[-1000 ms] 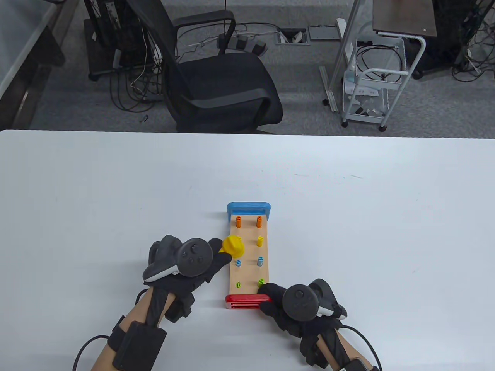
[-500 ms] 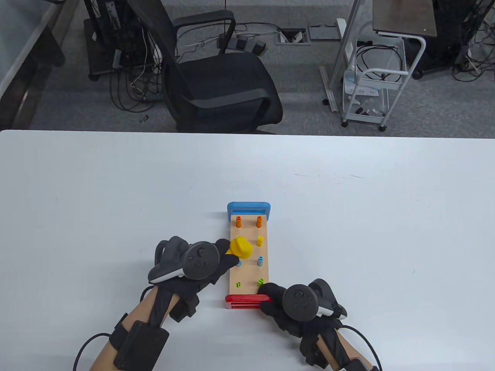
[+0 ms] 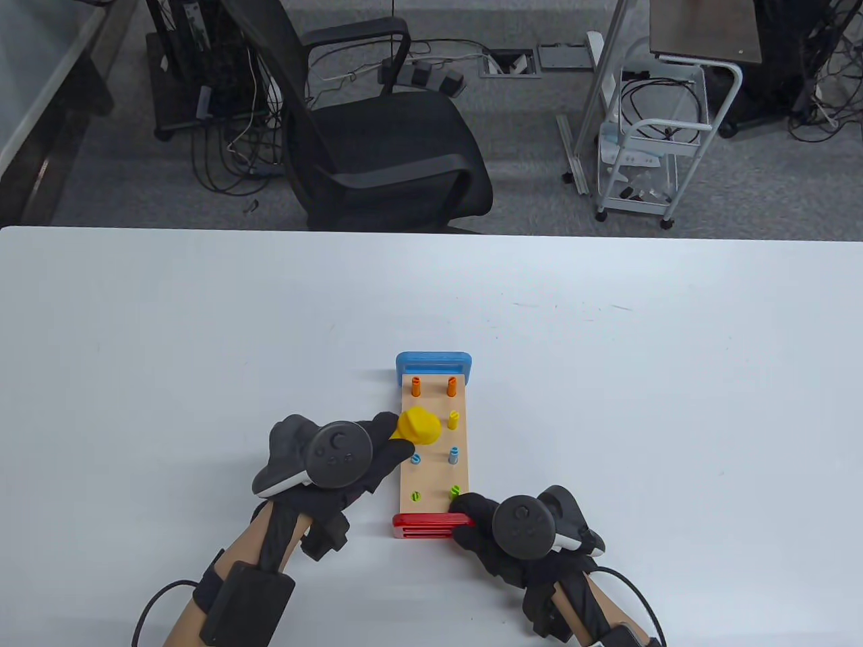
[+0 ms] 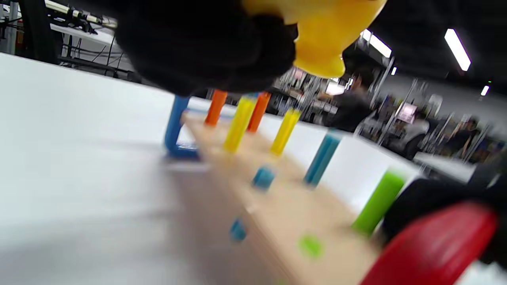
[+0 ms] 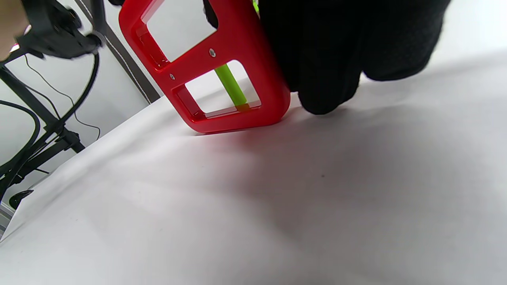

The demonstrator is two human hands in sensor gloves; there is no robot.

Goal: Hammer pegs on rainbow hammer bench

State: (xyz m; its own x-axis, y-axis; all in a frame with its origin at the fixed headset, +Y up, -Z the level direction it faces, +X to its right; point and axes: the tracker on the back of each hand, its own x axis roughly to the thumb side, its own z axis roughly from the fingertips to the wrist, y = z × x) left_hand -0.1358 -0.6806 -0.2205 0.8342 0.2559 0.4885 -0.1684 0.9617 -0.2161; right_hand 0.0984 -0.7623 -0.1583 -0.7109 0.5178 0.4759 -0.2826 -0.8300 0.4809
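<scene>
The rainbow hammer bench (image 3: 435, 451) is lying on the white table (image 3: 135, 323) in the lower centre of the table view, its long axis running up the frame; a blue end frame (image 3: 433, 362) is closing its upper end and a red end frame (image 3: 431, 526) its lower end. The pegs are standing in two columns on the wooden deck: orange pegs (image 3: 452, 387) uppermost, then a yellow peg (image 3: 454, 420), blue pegs (image 3: 454, 456) and green pegs (image 3: 456, 492); in the left wrist view the left blue and left green pegs are sitting low in the deck, while the right-column pegs are standing tall. The left hand (image 3: 337, 458) is gripping the yellow hammer (image 3: 419, 426), fingers curled round its handle; the hammer head is sitting over the left column at the yellow row, and in the left wrist view it is hanging above a yellow peg without touching it. The right hand (image 3: 502, 532) is bracing the bench at its lower right corner; its fingers (image 5: 324, 59) are lying against the red end frame, but whether they are curling round it cannot be told. An office chair (image 3: 377, 135) and a wheeled cart (image 3: 647, 148) are standing beyond the table in the upper part of the frame.
</scene>
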